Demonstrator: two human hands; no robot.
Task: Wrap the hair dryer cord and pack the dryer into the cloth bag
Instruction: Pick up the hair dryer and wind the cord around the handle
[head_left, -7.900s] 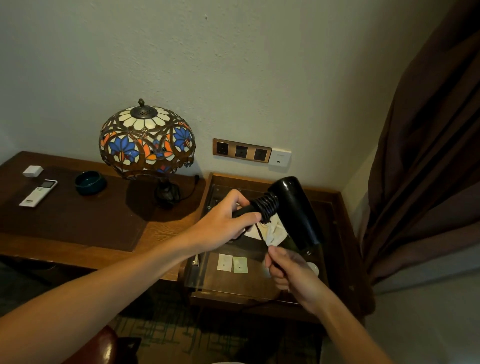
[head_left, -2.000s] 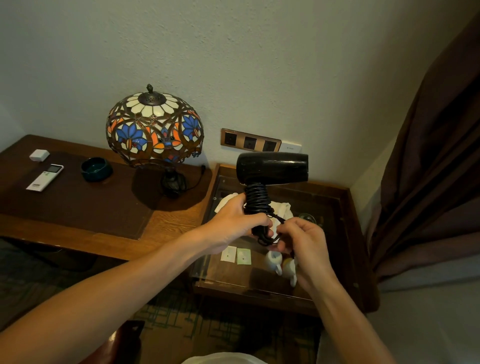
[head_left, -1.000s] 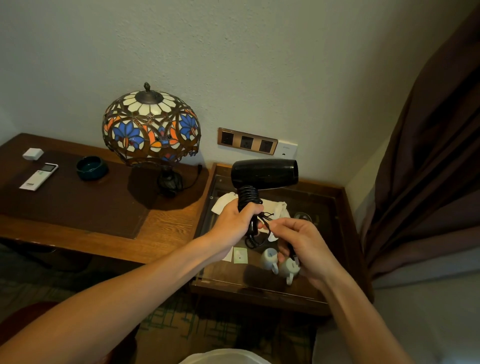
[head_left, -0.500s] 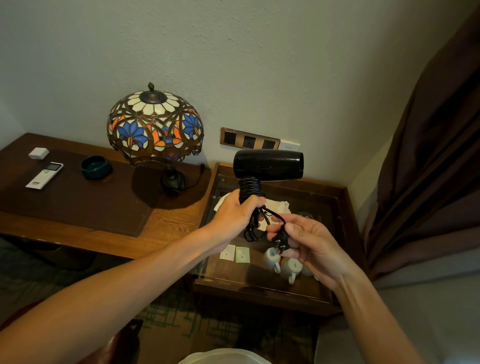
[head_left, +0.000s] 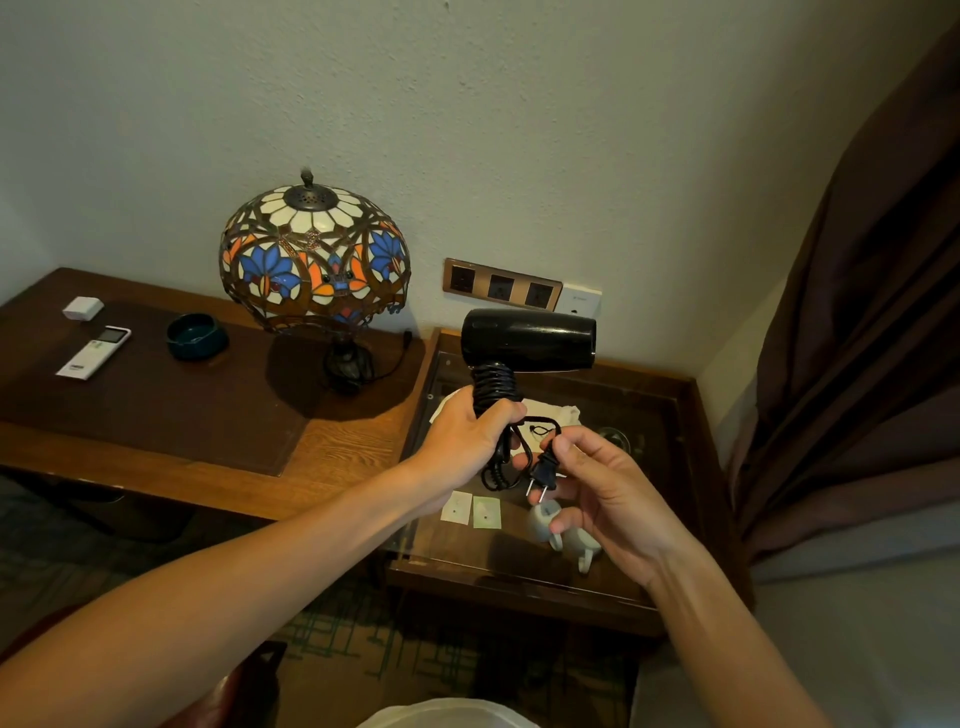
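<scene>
A black hair dryer (head_left: 527, 340) is held upright over the glass-topped side table, barrel level and pointing right. Its black cord (head_left: 493, 384) is coiled round the handle, with a short loose loop hanging below. My left hand (head_left: 470, 439) grips the handle over the coils. My right hand (head_left: 597, 488) pinches the black two-pin plug (head_left: 543, 473) at the cord's end, pins pointing down. A white cloth bag (head_left: 558, 413) lies on the glass behind my hands, partly hidden.
The side table (head_left: 675, 467) has two small white cups (head_left: 566, 535) and two paper squares (head_left: 470, 510) under the glass. A stained-glass lamp (head_left: 314, 257), dark bowl (head_left: 196, 336), remote (head_left: 93, 352) and small white box (head_left: 83, 308) sit on the desk at left. A wall socket strip (head_left: 501, 285) and a brown curtain (head_left: 857, 312) are close by.
The cord went from partly wound to coiled round the handle, and the dryer turned upright. In the last second my right hand brought the plug up between its fingertips.
</scene>
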